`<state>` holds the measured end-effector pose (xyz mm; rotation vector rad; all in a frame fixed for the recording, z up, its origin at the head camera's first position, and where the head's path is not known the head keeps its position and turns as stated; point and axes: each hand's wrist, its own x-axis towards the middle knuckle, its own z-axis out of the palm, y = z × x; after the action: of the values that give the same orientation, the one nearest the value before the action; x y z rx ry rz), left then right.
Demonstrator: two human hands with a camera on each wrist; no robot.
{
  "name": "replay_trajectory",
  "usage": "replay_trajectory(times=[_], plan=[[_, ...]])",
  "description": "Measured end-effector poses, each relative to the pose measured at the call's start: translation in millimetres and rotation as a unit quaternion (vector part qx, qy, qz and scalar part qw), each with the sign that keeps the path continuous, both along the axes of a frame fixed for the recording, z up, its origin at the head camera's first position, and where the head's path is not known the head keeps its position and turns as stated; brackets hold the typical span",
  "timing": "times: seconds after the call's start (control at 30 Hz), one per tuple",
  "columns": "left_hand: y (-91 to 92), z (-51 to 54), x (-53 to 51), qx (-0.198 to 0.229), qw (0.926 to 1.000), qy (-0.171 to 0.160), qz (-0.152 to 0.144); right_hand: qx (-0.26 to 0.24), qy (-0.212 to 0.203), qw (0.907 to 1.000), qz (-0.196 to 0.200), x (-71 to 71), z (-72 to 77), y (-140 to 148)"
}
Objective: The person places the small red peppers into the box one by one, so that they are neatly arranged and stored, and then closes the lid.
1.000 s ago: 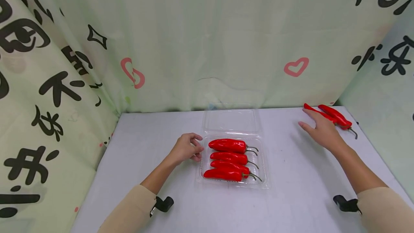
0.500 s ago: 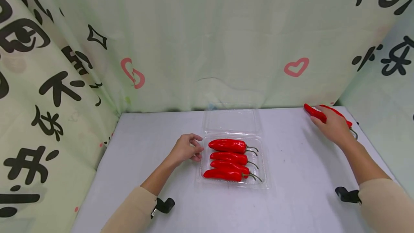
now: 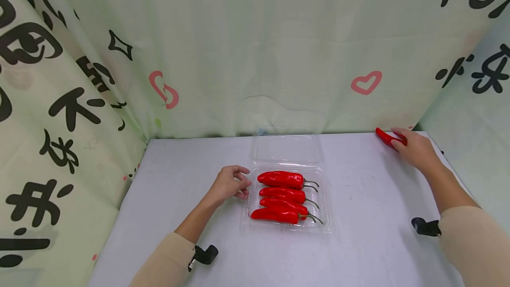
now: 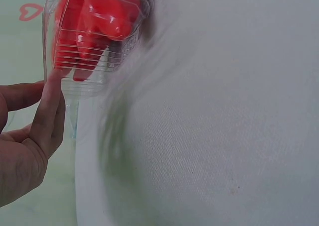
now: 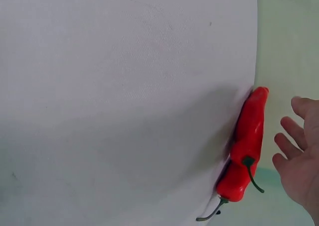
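Several red chilli peppers [image 3: 280, 178] lie in rows in a clear plastic clamshell box [image 3: 324, 209], its lid [image 3: 284, 149] folded back toward the curtain. My left hand [image 3: 230, 184] is at the box's left side, loosely bent fingers against the wall; in the left wrist view their tips [image 4: 52, 79] meet the box edge. At the far right corner, my right hand [image 3: 417, 149] is over a red chilli pepper [image 3: 384, 137] and hides much of it. Two chilli peppers [image 5: 251, 119] show in the right wrist view, with relaxed, spread fingers [image 5: 291, 145] apart from them.
A white table [image 3: 191, 154] carries everything. Behind it hangs a pale green curtain [image 3: 215, 70] with hearts and black characters. Another curtain [image 3: 36, 154] runs down the left side. Black camera mounts [image 3: 205, 255] sit at both wrists.
My right hand has moved right along the chilli peppers at the far corner and covers more of them. My left hand and the box stay where they were.
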<state>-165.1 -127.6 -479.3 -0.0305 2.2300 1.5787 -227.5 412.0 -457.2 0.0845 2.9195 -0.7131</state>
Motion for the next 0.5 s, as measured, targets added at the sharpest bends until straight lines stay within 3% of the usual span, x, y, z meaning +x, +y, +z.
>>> replay_trajectory(times=[0.5], plan=[[-0.3, 0.2, 0.7, 0.006, 1.0, -0.001, -0.001, 0.028, -0.038, 0.9988, -0.01, -3.8, -12.5, 12]])
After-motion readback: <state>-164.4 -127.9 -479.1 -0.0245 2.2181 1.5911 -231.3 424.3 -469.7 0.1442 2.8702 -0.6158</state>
